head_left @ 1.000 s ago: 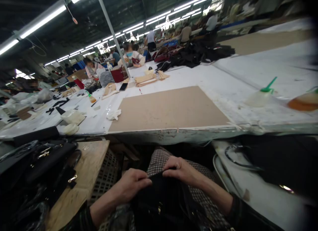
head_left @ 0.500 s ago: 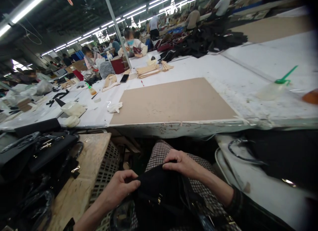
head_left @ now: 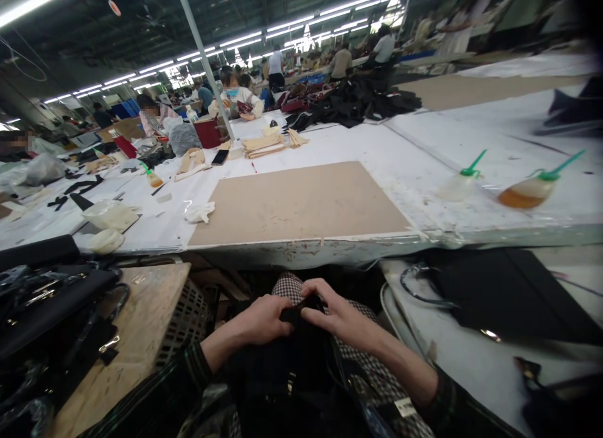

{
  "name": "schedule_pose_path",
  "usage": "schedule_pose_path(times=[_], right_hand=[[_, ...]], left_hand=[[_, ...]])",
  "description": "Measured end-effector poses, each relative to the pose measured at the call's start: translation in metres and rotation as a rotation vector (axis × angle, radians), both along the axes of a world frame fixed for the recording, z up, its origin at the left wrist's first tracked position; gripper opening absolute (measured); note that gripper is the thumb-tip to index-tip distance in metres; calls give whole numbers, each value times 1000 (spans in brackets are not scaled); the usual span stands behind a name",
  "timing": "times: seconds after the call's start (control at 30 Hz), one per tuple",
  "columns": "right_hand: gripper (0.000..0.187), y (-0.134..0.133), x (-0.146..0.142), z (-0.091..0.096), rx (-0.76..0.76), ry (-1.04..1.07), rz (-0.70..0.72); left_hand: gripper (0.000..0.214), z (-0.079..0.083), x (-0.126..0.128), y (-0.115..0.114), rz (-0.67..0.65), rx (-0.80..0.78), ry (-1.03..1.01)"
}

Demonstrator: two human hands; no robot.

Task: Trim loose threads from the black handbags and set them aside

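Note:
A black handbag (head_left: 282, 375) with gold-coloured metal fittings rests on my lap, over checked cloth (head_left: 360, 356). My left hand (head_left: 266, 318) pinches the bag's upper edge between thumb and fingers. Close beside it, my right hand (head_left: 330, 309) grips the same edge, thumb toward me and fingers curled over the far side. A small gap separates the two hands. The bag's lower part is dark, and its details are hard to make out. A white tag (head_left: 404, 407) shows at the right of my lap.
Ahead stands a white table with a brown board (head_left: 301, 202). Squeeze bottles, one clear (head_left: 459, 183) and one amber (head_left: 527, 193), stand at the right. Black bags (head_left: 56, 306) lie on a wooden board (head_left: 155, 293) at left; another black bag (head_left: 509, 293) lies at right. People work beyond.
My left hand has moved right along the bag's edge, close to my right hand. The view has turned to the right, bringing the amber bottle fully into sight.

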State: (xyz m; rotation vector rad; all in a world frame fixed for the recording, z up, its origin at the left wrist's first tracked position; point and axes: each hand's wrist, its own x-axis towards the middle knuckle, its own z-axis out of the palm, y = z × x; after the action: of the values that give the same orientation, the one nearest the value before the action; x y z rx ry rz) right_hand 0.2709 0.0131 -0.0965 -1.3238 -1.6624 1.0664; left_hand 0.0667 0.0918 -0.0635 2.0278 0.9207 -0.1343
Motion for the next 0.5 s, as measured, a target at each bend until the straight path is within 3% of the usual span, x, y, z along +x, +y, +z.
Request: schedule_pose_path(times=[0.1, 0.17, 0.27, 0.37, 0.5], right_hand=[[74, -40, 1, 13, -42, -49, -102], [87, -67, -9, 14, -93, -119, -149], [84, -88, -26, 7, -138, -147, -239], [77, -87, -24, 3, -204, -133, -300], [67, -84, 12, 22, -264, -60, -300]], left_hand=[[24, -3, -2, 5, 22, -30, 17], [23, -9, -1, 8, 43, -50, 18], [25, -20, 7, 11, 71, -63, -17], [33, -28, 17, 13, 87, -112, -63], [54, -13, 17, 16, 42, -214, -139]])
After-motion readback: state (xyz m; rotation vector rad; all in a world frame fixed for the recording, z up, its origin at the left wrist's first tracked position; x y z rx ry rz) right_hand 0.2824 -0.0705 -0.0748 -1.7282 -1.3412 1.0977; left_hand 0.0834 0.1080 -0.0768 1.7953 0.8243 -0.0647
